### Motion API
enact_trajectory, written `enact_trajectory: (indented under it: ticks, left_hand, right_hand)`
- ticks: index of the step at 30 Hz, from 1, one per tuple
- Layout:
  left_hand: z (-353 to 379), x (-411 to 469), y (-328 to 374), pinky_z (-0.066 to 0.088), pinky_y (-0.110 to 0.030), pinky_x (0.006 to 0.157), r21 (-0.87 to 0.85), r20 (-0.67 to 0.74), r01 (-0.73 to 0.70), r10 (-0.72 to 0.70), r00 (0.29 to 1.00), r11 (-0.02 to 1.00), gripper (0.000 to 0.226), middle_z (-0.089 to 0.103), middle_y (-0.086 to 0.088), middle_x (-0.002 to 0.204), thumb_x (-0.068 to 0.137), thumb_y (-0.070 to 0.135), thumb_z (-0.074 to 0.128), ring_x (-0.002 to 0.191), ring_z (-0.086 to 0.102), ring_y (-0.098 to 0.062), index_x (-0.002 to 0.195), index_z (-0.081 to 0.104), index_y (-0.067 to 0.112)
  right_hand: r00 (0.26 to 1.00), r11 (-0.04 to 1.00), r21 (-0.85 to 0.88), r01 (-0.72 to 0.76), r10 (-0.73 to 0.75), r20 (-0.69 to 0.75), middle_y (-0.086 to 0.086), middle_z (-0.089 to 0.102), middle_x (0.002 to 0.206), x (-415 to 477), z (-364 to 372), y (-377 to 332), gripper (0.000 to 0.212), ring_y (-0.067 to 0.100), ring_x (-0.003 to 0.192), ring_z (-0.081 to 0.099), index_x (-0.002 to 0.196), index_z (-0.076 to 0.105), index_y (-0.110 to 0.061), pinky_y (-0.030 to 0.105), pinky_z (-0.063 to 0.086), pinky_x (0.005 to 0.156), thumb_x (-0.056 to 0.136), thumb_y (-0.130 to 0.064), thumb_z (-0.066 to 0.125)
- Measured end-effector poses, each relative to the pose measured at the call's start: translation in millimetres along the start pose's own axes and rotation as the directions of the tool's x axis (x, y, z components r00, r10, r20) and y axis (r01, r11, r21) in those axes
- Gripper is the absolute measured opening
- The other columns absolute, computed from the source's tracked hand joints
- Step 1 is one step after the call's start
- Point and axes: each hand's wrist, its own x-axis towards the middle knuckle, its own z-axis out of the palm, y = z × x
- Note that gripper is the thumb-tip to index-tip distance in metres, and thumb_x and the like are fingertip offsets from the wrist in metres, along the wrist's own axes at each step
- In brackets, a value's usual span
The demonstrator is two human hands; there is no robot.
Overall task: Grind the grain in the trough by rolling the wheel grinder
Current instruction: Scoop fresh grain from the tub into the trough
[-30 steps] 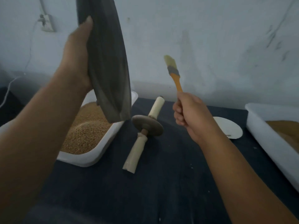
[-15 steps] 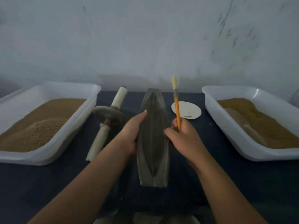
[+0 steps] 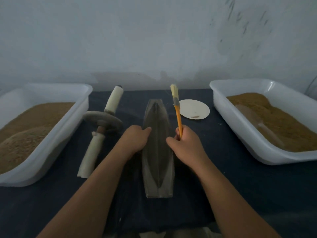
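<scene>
Grinding has not begun, by the look of it. The trough (image 3: pixel 157 148) lies lengthways in the middle of the worktop (image 3: pixel 223 194), and its groove looks bare, with no grain visible in it. The wheel grinder (image 3: pixel 103 119) lies flat just to the trough's left, untouched by either hand. What is left, I judge: put the brush down, load the trough, take up the wheel and roll.

The left hand (image 3: pixel 135 140) holds the trough's left wall, thumb over the rim. The right hand (image 3: pixel 185 145) is fisted round the handle of a brush (image 3: pixel 176 107) that stands bristles-up, one fingertip at the trough's right rim.

At the worktop's left edge the left tub (image 3: pixel 68 133) holds heaped tan grain (image 3: pixel 25 131). At the right edge the right tub (image 3: pixel 238 129) holds browner meal (image 3: pixel 274 121) – a pale shape lies in it, too dim to name. A paper plate (image 3: pixel 193 109) near the back edge carries only a small smear.
</scene>
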Motion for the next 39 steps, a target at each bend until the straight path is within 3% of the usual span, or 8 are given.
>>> enact_trajectory:
  ticks: [9,13,21,23,26,29,34,39]
  left_hand:
    - [0,6,-6,0.058,-0.047,0.093,0.071,-0.007,-0.034,0.035,0.999,0.997,0.046,0.076,-0.013,0.09,0.103,0.046,0.058,0.087,0.072,-0.031,0.087,0.075,0.006]
    - [2,10,-5,0.055,-0.046,0.097,0.125,-0.013,-0.06,0.062,0.998,0.99,0.044,0.074,-0.016,0.102,0.104,0.043,0.056,0.099,0.068,-0.035,0.096,0.074,0.004]
    - [7,16,-6,0.047,-0.039,0.088,0.113,-0.03,-0.045,0.048,0.998,0.993,0.04,0.07,-0.022,0.109,0.104,0.035,0.055,0.104,0.064,-0.038,0.1,0.072,-0.002]
    - [8,18,-5,0.047,-0.039,0.092,0.117,-0.018,-0.045,0.048,0.999,0.992,0.044,0.069,-0.023,0.117,0.105,0.038,0.054,0.108,0.063,-0.038,0.106,0.072,-0.003]
    - [6,18,-7,0.047,-0.038,0.095,0.086,0.008,-0.026,0.026,1.0,0.996,0.055,0.07,-0.019,0.123,0.107,0.051,0.047,0.108,0.064,-0.034,0.112,0.073,0.004]
    - [1,13,-10,0.048,-0.042,0.106,0.09,0.009,-0.065,0.065,0.998,0.994,0.069,0.071,-0.022,0.127,0.107,0.06,0.039,0.117,0.065,-0.036,0.12,0.076,0.004]
    - [-4,-1,-16,0.042,-0.043,0.1,0.223,-0.078,-0.163,0.185,0.98,0.961,0.068,0.069,-0.026,0.125,0.11,0.056,0.029,0.117,0.063,-0.038,0.116,0.075,0.007]
    - [-2,-4,-19,0.046,-0.043,0.094,0.221,-0.075,-0.177,0.197,0.977,0.959,0.069,0.069,-0.021,0.113,0.108,0.061,0.026,0.098,0.059,-0.031,0.106,0.073,0.011]
  right_hand:
    - [0.984,0.972,-0.153,-0.177,0.177,-0.017,-0.005,0.06,0.081,3,-20,14,0.043,0.014,0.072,0.059,0.094,0.06,-0.021,0.036,0.046,0.064,0.104,-0.057,0.041]
    - [0.968,0.744,-0.621,-0.246,0.215,-0.126,0.001,0.062,0.091,15,-52,26,0.044,0.019,0.079,0.061,0.103,0.057,-0.017,0.038,0.048,0.069,0.111,-0.05,0.029]
    - [0.933,0.47,-0.843,-0.261,0.348,-0.095,0.006,0.065,0.116,49,-60,9,0.052,0.027,0.1,0.063,0.13,0.063,-0.019,0.039,0.048,0.079,0.107,-0.055,0.034]
    - [0.929,0.426,-0.873,-0.236,0.363,-0.074,0.007,0.069,0.114,50,-67,3,0.064,0.027,0.1,0.067,0.116,0.069,-0.015,0.039,0.052,0.081,0.105,-0.067,0.034]
    - [0.944,0.467,-0.863,-0.193,0.327,-0.034,0.005,0.071,0.085,36,-89,-8,0.07,0.023,0.079,0.07,0.092,0.068,-0.017,0.037,0.056,0.074,0.101,-0.077,0.034]
    - [0.992,0.711,-0.699,-0.073,0.122,0.021,-0.008,0.072,0.071,1,-128,-18,0.057,0.007,0.058,0.07,0.092,0.066,-0.033,0.033,0.053,0.061,0.092,-0.084,0.039]
    - [0.94,0.776,-0.631,-0.029,-0.193,-0.282,-0.008,0.069,0.076,-13,-222,-16,0.04,0.009,0.068,0.065,0.081,0.068,-0.03,0.036,0.051,0.062,0.098,-0.064,0.053]
    - [0.913,0.454,-0.814,-0.362,0.349,-0.211,0.007,0.07,0.123,19,-264,35,0.052,0.023,0.102,0.065,0.123,0.069,-0.017,0.04,0.054,0.092,0.102,-0.062,0.055]
